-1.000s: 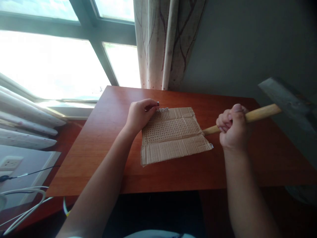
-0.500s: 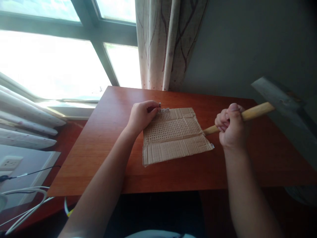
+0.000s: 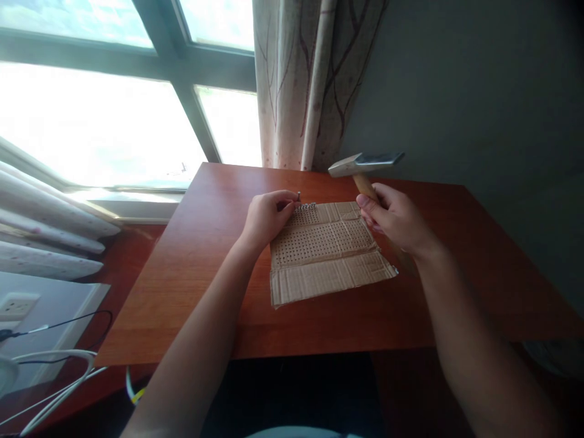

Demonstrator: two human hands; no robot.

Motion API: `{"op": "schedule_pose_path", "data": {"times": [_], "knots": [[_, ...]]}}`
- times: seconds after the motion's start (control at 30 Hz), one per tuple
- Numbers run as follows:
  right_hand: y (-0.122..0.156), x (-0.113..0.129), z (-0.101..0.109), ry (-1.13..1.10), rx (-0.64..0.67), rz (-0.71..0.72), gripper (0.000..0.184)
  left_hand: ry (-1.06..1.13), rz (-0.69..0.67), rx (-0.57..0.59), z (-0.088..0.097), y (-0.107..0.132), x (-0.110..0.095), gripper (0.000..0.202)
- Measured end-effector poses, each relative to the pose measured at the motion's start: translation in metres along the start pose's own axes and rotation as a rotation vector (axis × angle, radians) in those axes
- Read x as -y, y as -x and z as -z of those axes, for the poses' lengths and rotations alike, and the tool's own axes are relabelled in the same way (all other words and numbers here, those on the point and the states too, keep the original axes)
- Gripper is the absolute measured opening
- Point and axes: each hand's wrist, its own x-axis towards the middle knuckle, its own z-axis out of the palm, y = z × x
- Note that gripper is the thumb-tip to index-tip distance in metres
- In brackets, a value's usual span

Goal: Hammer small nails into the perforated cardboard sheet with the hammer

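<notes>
A piece of cardboard [image 3: 328, 277] lies on the wooden table, its middle covered in rows of small holes. Along its far left edge stands a short row of small metal nails [image 3: 306, 207]. My left hand [image 3: 270, 214] rests at that corner, thumb and forefinger pinching an upright nail [image 3: 298, 196]. My right hand [image 3: 393, 214] is closed around the wooden handle of a hammer [image 3: 362, 164]. The metal head is raised above the table's far side, beyond the cardboard and to the right of the nail, touching nothing.
The reddish wooden table [image 3: 191, 267] reaches from my body to the curtain [image 3: 292, 91] and window. White cables [image 3: 68, 356] and a wall socket [image 3: 18, 306] are low on the left. A dark grey wall [image 3: 456, 91] stands at the right.
My right hand has swung the hammer leftward, bringing its head from the far right to near the cardboard's far edge. My left hand keeps its pinch on the nail; the view has shifted slightly.
</notes>
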Motion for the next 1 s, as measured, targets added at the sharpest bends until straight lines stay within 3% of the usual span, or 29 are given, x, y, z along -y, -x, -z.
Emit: {"op": "schedule_pose_path", "data": {"times": [0.13,0.33,0.5,0.7,1.0], "knots": [[-0.005,0.014,-0.004,0.286,0.082,0.081,0.039,-0.004,-0.002,-0.005,-0.001,0.0,0.001,0.019],[-0.02,0.047,-0.01,0.612,0.02,0.157,0.042,-0.011,-0.043,0.007,-0.001,0.0,0.004,0.018],[-0.027,0.062,-0.018,0.683,0.048,0.181,0.037,-0.042,-0.047,0.004,0.0,-0.001,0.004,0.018],[-0.027,0.058,-0.027,0.743,0.117,0.079,0.038,-0.101,-0.073,0.018,0.002,0.0,-0.001,0.018],[-0.025,0.061,-0.026,0.67,0.057,0.104,0.038,-0.086,-0.066,0.014,0.001,0.0,0.002,0.018]]}}
